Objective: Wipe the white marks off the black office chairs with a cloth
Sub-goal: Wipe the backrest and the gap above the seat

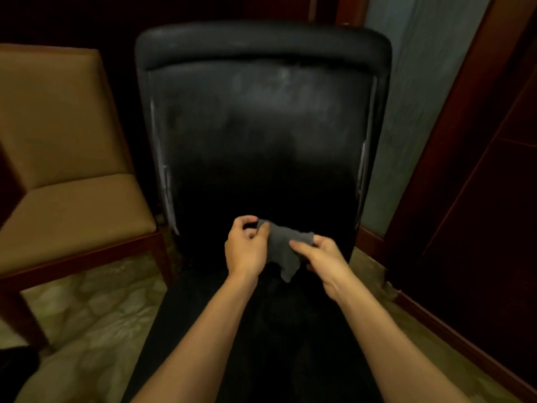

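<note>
While both hands work at the grey cloth in front of the black office chair, no wiping is going on: this reads as a step of readying the rag, spreading or refolding it before it goes back to the leather. The left hand pinches the cloth's upper left corner between thumb and curled fingers, and the right hand has its grip closed on the right edge, thumb laid over the fabric; the rest hangs slack between them with a tail drooping down. The cloth is held in the air low before the backrest, near the seat, and I cannot tell whether it touches the chair.

White marks run as streaks down the left edge of the backrest, more show along the right edge, and a pale, dusty haze lies across the upper panel under the headrest roll. So the chair looks far from done. A tan upholstered chair with a wooden frame stands just beside it on the left.

Next, I judge, the cloth needs bunching into one hand and pressing firmly along a streaked edge seam, following its line.
</note>
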`<action>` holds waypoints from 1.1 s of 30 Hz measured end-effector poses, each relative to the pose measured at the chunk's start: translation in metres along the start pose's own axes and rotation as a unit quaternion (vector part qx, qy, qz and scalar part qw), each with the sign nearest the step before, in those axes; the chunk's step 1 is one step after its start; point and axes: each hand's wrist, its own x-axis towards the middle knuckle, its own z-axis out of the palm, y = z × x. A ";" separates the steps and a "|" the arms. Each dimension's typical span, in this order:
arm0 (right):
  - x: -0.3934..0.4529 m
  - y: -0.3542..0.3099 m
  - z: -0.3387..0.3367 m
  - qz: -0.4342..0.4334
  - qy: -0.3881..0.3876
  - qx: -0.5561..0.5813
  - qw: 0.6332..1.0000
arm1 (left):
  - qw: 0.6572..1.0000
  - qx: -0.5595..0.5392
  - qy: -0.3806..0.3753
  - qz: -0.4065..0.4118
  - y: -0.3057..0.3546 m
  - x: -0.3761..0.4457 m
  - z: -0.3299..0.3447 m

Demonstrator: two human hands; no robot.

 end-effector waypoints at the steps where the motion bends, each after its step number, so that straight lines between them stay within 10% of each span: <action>1: -0.003 0.008 0.005 0.000 -0.007 -0.005 1.000 | 1.000 0.016 0.000 0.003 -0.005 -0.004 -0.011; 15: -0.021 -0.036 0.136 -0.120 -0.145 -0.019 0.982 | 0.990 -0.076 0.033 0.116 -0.001 -0.011 -0.163; 24: -0.030 -0.083 0.196 -0.336 -0.164 -0.147 0.916 | 0.946 0.101 0.167 0.257 0.055 -0.018 -0.226; 28: -0.031 -0.103 0.210 -0.417 -0.170 -0.323 0.832 | 0.934 0.183 0.171 0.256 0.073 -0.019 -0.246; 33: -0.038 -0.125 0.228 -0.473 -0.149 -0.282 0.821 | 0.896 0.221 0.245 0.296 0.097 -0.021 -0.266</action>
